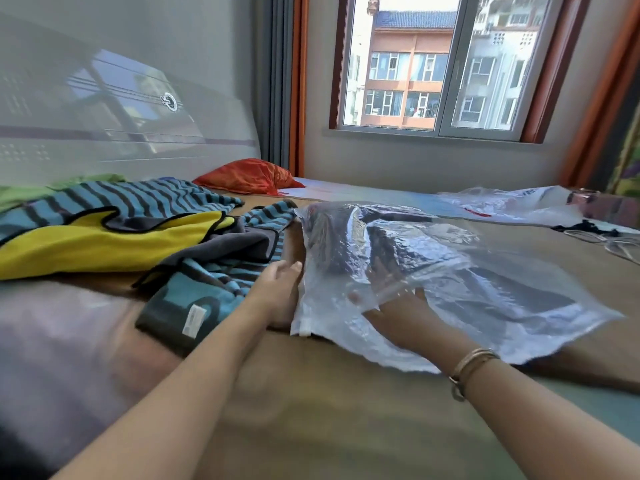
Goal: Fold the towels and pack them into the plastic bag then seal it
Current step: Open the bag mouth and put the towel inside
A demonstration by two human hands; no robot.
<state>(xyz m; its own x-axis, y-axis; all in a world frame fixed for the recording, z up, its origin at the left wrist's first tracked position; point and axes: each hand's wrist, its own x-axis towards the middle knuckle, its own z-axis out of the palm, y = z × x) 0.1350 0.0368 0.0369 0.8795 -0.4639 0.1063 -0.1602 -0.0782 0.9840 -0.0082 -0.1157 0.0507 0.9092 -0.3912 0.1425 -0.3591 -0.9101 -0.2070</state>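
A clear plastic bag (502, 306) lies on the bed in front of me, with a dark folded towel (405, 251) inside it. My right hand (398, 306) reaches into the bag's near opening, its fingers spread flat toward the dark towel and seen through the plastic. My left hand (280, 292) rests against the bag's left edge with fairly straight fingers; whether it pinches the plastic is hidden. A blue-and-grey striped towel (204, 285) lies unfolded just left of that hand. Behind it lie a yellow towel (104, 244) and another striped one (145, 199).
A green cloth (20, 195) lies at the far left by the white headboard (121, 126). A red bundle (249, 176) sits at the head of the bed (346, 410). Another crumpled plastic bag (512, 202) and white cables (616, 244) lie at the right.
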